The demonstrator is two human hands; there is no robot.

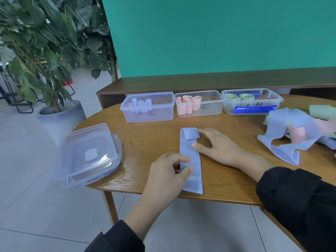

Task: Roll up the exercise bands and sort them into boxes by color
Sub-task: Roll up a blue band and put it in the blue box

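- Lilac-blue exercise band (190, 160) lies flat on the wooden table (145, 142), running from the near edge toward the far side, its far end folded over into a short first turn.
- Left hand (169, 173) pinches the band's near-left edge between thumb and curled fingers.
- Right hand (216, 146) rests open just right of the band, fingers spread; the thumb tip touches the strip and a fingertip touches the folded end.
- Three clear boxes stand in a row at the far side: the left box (148, 107) holds rolled lilac bands, the middle box (199, 103) holds rolled pink bands, the right box (251, 101) holds rolled green bands and something dark blue.
- A heap of loose bands (298, 133), lilac, pink and green, lies at the right, well apart from the flat band.
- Stacked clear lids (87, 155) sit at the table's near-left edge, partly overhanging it.
- A potted plant (45, 51) stands on the floor at the far left; a green panel (218, 33) rises behind the table.
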